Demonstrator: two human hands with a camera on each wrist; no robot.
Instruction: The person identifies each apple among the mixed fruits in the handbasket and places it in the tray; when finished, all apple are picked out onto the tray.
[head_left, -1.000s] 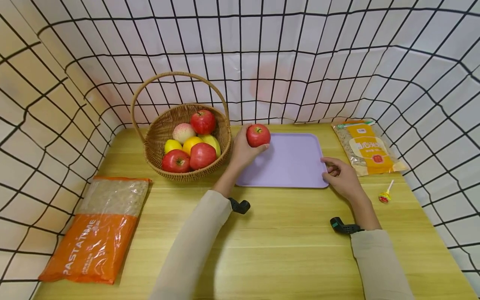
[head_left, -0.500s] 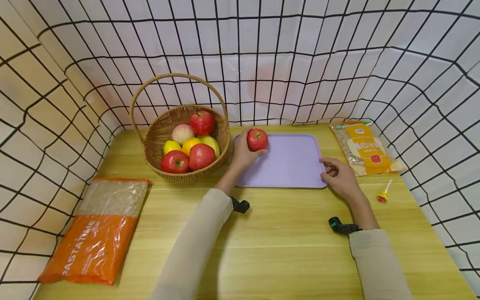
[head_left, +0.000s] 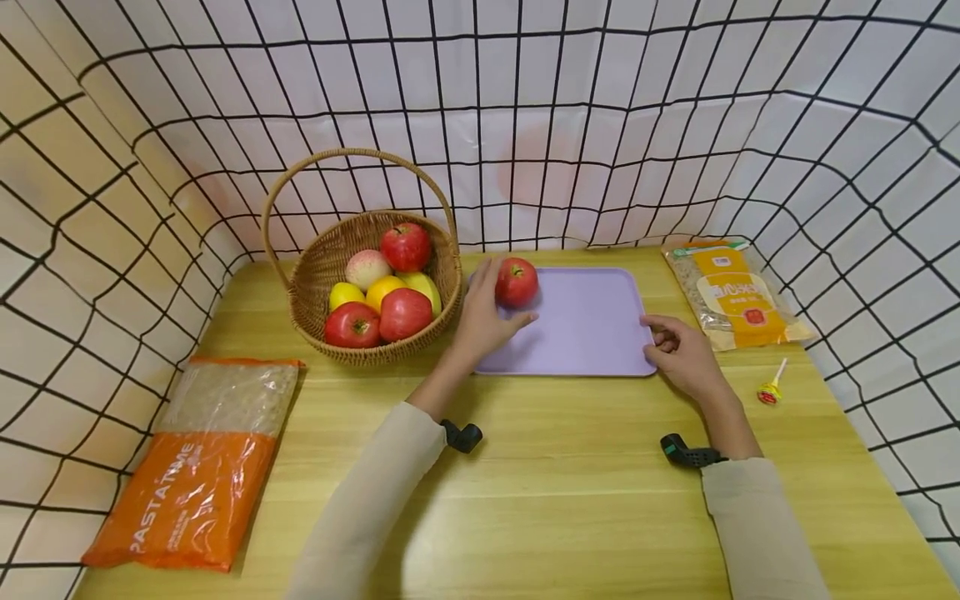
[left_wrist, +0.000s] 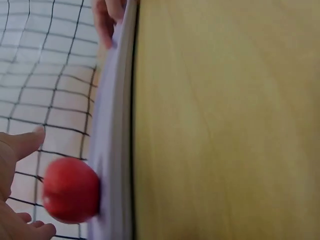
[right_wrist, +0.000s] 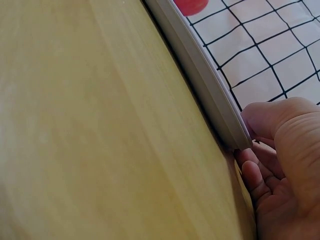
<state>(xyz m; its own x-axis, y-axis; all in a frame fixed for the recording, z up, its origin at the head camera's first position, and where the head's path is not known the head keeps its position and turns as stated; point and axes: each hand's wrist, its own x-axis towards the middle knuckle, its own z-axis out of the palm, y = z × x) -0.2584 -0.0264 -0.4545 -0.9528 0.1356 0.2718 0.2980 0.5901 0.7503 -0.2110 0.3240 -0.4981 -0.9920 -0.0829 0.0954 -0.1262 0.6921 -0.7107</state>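
A red apple (head_left: 517, 282) rests on the back left part of a light purple tray (head_left: 588, 329). Beside it, my left hand (head_left: 482, 323) is spread, thumb apart from the fingers. In the left wrist view a gap shows between that hand and the apple (left_wrist: 71, 190). At the tray's right edge is my right hand (head_left: 686, 357). The right wrist view shows its thumb over the tray rim (right_wrist: 205, 75) and curled fingers below, pinching the corner.
Left of the tray stands a wicker basket (head_left: 367, 357) with a tall handle, holding several fruits. An orange pasta bag (head_left: 191, 467) lies at front left. A yellow-labelled grain bag (head_left: 735, 292) and a lollipop (head_left: 771, 388) lie on the right. Grid-patterned cloth surrounds the table.
The apple came down onto the tray in my left hand. That hand has since let go, spread its fingers and drawn back slightly left. My right hand stays at the tray edge.
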